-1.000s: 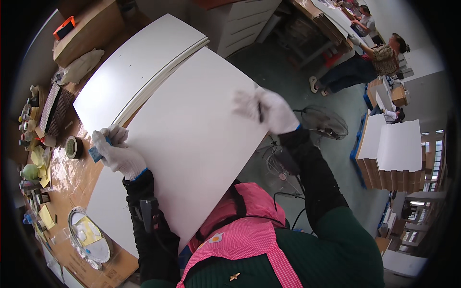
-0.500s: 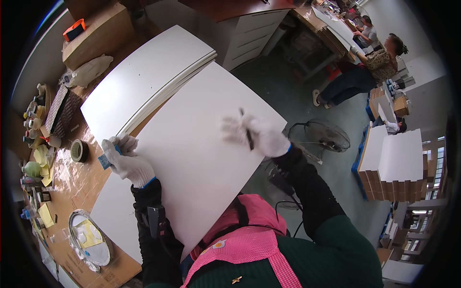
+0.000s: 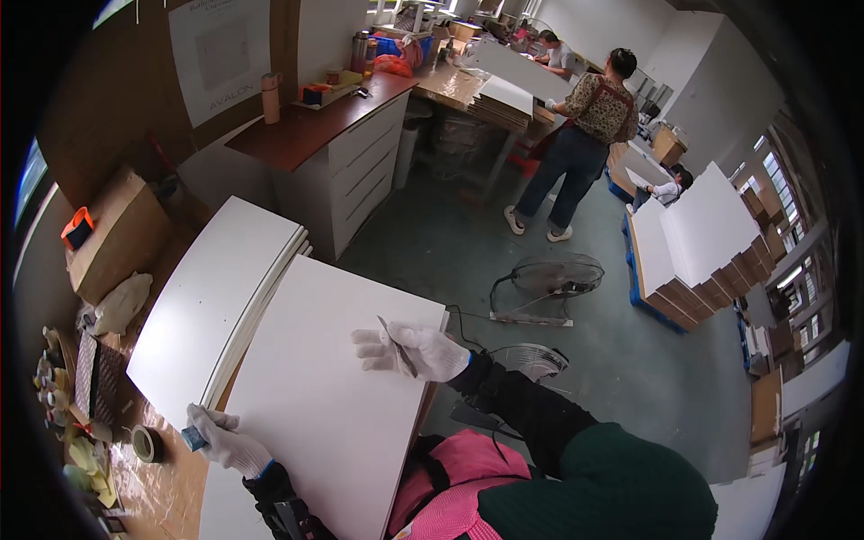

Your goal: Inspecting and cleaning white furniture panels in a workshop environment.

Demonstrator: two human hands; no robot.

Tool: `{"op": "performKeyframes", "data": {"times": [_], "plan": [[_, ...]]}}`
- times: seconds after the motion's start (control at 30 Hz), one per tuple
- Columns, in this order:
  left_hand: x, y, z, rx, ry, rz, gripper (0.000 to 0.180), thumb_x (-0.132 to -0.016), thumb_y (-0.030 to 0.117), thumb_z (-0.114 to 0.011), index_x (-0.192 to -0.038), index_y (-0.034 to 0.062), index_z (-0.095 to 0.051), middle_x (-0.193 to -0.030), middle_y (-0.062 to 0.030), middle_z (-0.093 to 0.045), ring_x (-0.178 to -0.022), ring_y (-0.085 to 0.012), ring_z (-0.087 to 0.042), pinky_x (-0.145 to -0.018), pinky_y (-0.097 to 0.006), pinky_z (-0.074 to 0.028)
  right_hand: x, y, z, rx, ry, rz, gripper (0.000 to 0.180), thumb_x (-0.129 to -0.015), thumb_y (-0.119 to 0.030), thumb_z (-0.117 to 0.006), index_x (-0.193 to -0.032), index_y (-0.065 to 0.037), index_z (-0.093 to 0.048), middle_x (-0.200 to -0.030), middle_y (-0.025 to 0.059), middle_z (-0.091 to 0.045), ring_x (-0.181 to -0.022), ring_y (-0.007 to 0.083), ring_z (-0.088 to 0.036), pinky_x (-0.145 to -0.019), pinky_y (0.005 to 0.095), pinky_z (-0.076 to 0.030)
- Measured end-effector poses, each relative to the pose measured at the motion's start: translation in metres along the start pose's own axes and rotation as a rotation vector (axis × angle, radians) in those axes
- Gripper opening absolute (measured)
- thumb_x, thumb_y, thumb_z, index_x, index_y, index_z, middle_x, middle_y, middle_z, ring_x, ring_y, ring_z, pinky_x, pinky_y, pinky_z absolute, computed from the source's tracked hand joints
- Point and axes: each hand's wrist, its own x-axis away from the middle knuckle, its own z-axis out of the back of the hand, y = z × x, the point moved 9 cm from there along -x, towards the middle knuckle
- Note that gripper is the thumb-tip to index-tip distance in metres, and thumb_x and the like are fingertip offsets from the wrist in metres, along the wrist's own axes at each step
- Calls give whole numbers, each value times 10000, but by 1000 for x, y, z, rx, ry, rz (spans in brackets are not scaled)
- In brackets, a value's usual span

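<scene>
A white flat panel (image 3: 315, 360) lies in front of me, on top of other boards. My left hand (image 3: 232, 445), in a white knit glove, is at the panel's left edge, closed around a small blue block (image 3: 193, 439). Over the panel's right part is my right hand (image 3: 434, 353), also gloved, palm down with the fingers stretched out. A thin, dark, pointed blade-like tool (image 3: 396, 346) is held across that hand; its exact kind is unclear. Beyond the left hand rests a stack of white curved-looking panels (image 3: 216, 288).
On the left bench stand a roll of tape (image 3: 148, 444), bottles and a cardboard box (image 3: 121, 238). A floor fan (image 3: 549, 283) stands ahead to the right, a drawer cabinet (image 3: 360, 175) farther off. Stacked panels (image 3: 702, 243) sit on a blue pallet; a person (image 3: 580, 135) stands at a far bench.
My view has tilted upward, showing more of the room. The right hand, blurred by motion before, is now sharper over the panel's right part. My left hand still holds the blue block.
</scene>
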Motion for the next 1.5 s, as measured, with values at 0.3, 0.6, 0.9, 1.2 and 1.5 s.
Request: {"op": "performKeyframes", "data": {"times": [0.3,0.6,0.9,1.2,1.5], "plan": [[-7,-20,-6,-479,-54,-103,368,-943,406,-694,-1000,42,-680,-656,24,-507,-493,-70,-391,-450,-239,-341,-24,14,18,-207,-36,33,375,-1058,-245,-455,-1281,56,-482,-1195,117,-573,-1088,225,-600,-1013,379,-513],[7,-40,-39,-704,-377,-18,475,-917,497,-683,-822,37,-610,-723,-25,-574,-593,-130,-509,-506,-289,-423,-22,5,6,-347,-110,39,360,-1045,-228,-403,-1227,50,-541,-1117,160,-646,-986,280,-681,-908,406,-577],[4,-41,-26,-486,-300,93,533,-919,551,-655,-633,160,-433,-493,65,-348,-381,-49,-286,-350,-229,-224,-5,-2,14,-6,107,136,221,-1050,-217,-432,-1124,-44,-549,-1053,95,-632,-805,147,-631,-686,313,-560],[7,-32,-29,-444,-402,126,532,-930,485,-672,-607,165,-396,-480,51,-389,-369,-78,-342,-353,-254,-266,-7,1,15,45,174,157,121,-1027,-208,-530,-1036,-89,-549,-891,57,-637,-689,120,-631,-575,282,-536],[5,-35,-39,-664,-339,80,515,-879,453,-748,-604,142,-444,-491,44,-430,-369,-78,-368,-365,-275,-294,-13,-9,26,41,246,230,100,-1002,-154,-556,-981,-60,-580,-843,64,-638,-668,165,-638,-584,327,-548]]}}
